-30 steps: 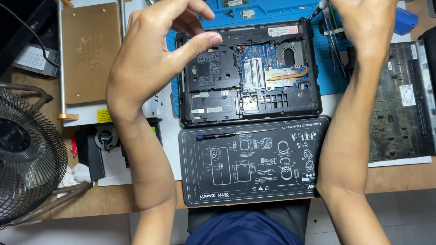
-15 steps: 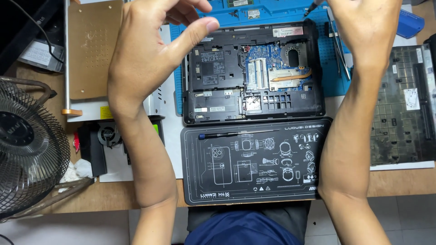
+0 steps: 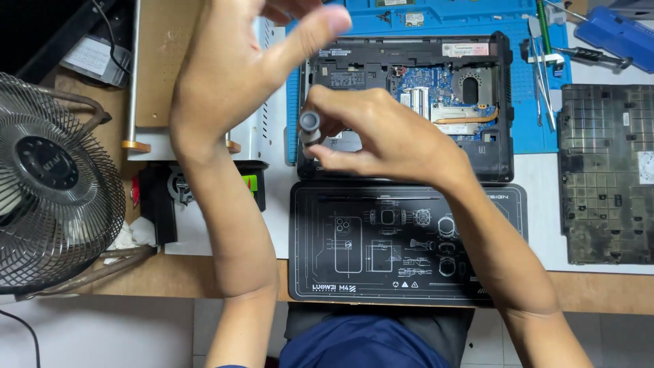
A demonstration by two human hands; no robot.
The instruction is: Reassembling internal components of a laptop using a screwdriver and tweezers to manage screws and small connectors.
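Observation:
An opened black laptop base (image 3: 490, 146) lies on a blue work mat (image 3: 463, 17), its circuit board, copper heat pipe and fan opening exposed. My right hand (image 3: 388, 140) hovers over the laptop's left half and is shut on a small grey cylindrical tool (image 3: 310, 126), whose round end points left. My left hand (image 3: 238, 68) is raised above the laptop's left edge with fingers spread and thumb stretched right; it holds nothing. A dark mat printed with white diagrams (image 3: 409, 242) lies in front of the laptop.
A metal desk fan (image 3: 48, 197) stands at the left. A wood-topped metal plate unit (image 3: 160, 75) sits behind my left arm. The removed laptop bottom cover (image 3: 606, 170) lies at the right. Tweezers and a screwdriver (image 3: 545, 61) rest on the blue mat; a blue case (image 3: 623, 34) lies beyond.
My right hand came down from the upper right to the laptop's left half, now gripping the grey tool. My left hand stayed raised. The camera view moved closer.

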